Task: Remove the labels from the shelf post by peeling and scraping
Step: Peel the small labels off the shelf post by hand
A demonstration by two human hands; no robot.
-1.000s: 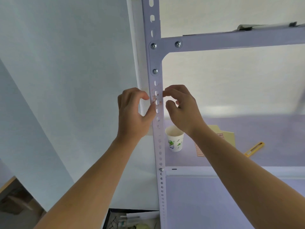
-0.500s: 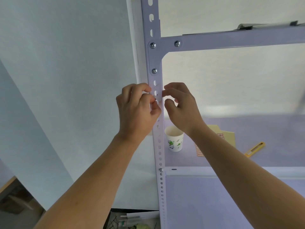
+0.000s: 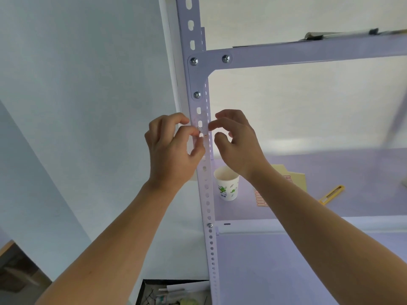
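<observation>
On the left of the scene, against the pale wall, the left hand (image 3: 171, 150) is raised to the shelf post (image 3: 182, 23), its fingers curled. The index fingertip (image 3: 195, 130) is set on the label residue (image 3: 203, 131), the thumb is braced on the post face just below, and no scrap is seen held. A second ago this thumb lay across the spot. Half a second ago the hand was closed over it, and now the finger has been drawn back to the left edge. This is judged to be one stroke in a run of nail scraping.

The residue sits on the front of the post, below the lowest bolt of the corner bracket. It is reduced to a few reddish specks and a pale film, fewer than were seen a second ago. At this spot the work is judged nearly finished, with the film left to rub off.

Just right of the post, the right hand (image 3: 239, 148) has hardly been moved. It is curled and grips nothing, the index tip touching the post's right edge. Farther right, a paper cup (image 3: 227, 186) and a yellow cutter (image 3: 331, 194) lie unused on the shelf board (image 3: 363, 172).
</observation>
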